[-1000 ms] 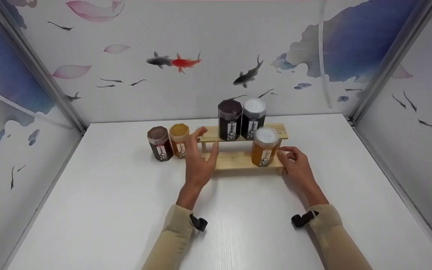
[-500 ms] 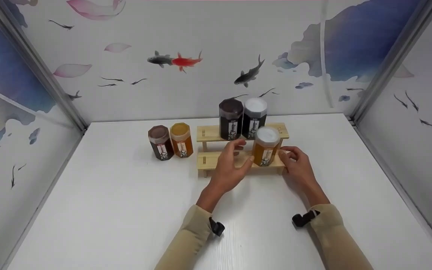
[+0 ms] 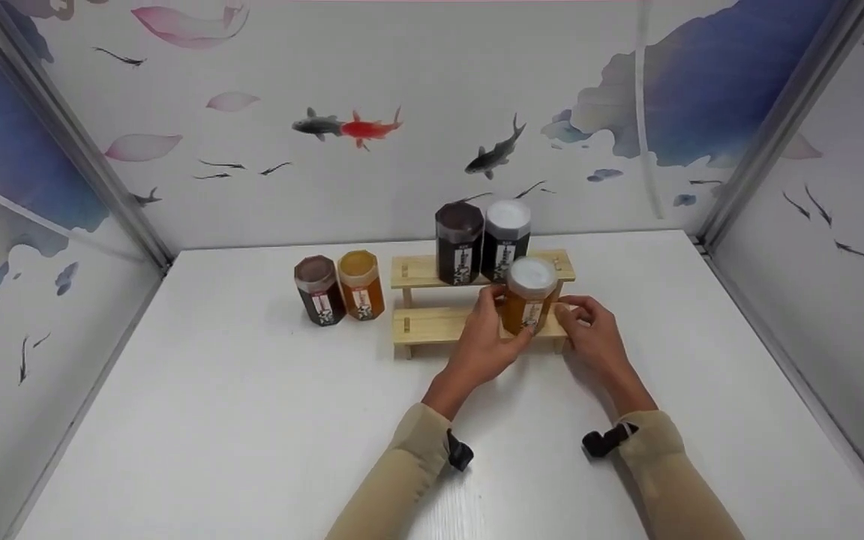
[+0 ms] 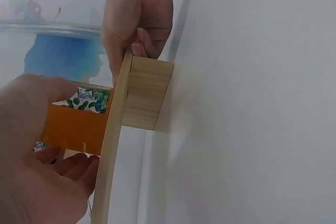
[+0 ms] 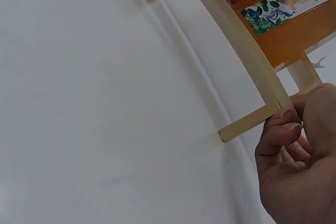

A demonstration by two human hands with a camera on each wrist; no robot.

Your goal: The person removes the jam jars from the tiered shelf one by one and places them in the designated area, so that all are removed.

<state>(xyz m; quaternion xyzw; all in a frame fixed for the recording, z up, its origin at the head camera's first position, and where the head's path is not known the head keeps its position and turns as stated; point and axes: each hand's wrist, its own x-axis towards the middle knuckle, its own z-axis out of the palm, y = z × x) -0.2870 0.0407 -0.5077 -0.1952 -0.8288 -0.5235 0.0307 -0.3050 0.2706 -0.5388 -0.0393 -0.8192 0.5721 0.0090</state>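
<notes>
Amber faceted jar with a white lid [image 3: 528, 296]: upright on the lower board, right end, of a pale two-tier wooden rack [image 3: 433, 325]. Left hand [image 3: 481, 343] curled round it, thumb on the near face, fingers behind; base meets the board in the left wrist view. Right hand [image 3: 597, 339] pinches the board's right end, thumb above, fingers bent below, just beside the jar.

Upper board: near-black faceted jar with a brown lid [image 3: 459, 244], next to it a near-black faceted jar with a white lid [image 3: 507, 238]. Left of the rack, on the white tabletop [image 3: 222, 420]: dark red-brown faceted jar [image 3: 319, 291] and yellow-lidded amber jar [image 3: 361, 286], side by side. Behind, white panel painted with fish [image 3: 417, 75].
</notes>
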